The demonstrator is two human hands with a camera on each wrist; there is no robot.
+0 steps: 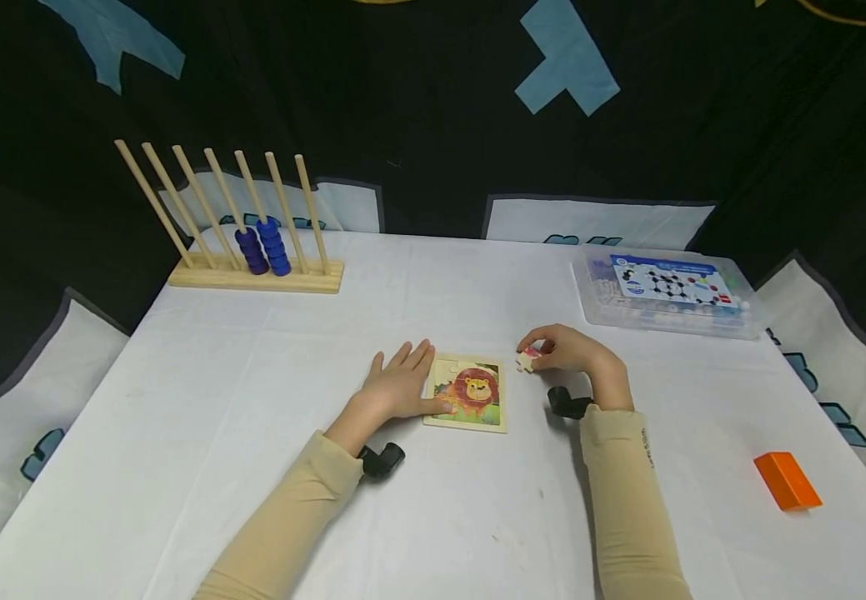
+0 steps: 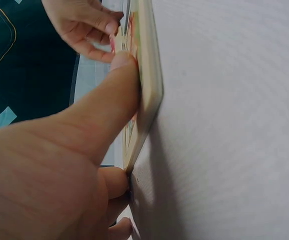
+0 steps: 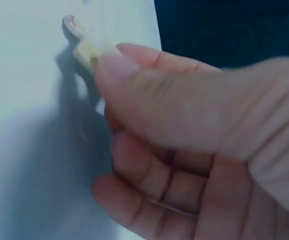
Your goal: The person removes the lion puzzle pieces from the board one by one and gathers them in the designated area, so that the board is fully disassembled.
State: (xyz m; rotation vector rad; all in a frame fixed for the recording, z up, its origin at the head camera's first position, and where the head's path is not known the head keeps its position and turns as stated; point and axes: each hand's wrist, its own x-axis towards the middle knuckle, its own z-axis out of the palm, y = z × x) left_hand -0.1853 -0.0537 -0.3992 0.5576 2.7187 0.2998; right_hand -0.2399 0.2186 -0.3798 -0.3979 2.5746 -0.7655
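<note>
A square wooden jigsaw puzzle [image 1: 475,387] with a lion picture lies flat on the white table. Its upper left part looks pale. My left hand [image 1: 395,390] rests at the puzzle's left side, fingers extended along the edge. The left thumb [image 2: 117,92] presses on the picture near its lower left. Just right of the board, my right hand [image 1: 571,354] pinches a small puzzle piece [image 1: 528,358] between thumb and fingers. In the right wrist view this puzzle piece [image 3: 87,50] is blurred and partly hidden by the thumb.
A wooden peg abacus [image 1: 252,279] with blue and purple beads stands at the back left. At the back right lies a clear plastic box [image 1: 665,292] with a printed label. An orange block [image 1: 787,481] sits near the right edge.
</note>
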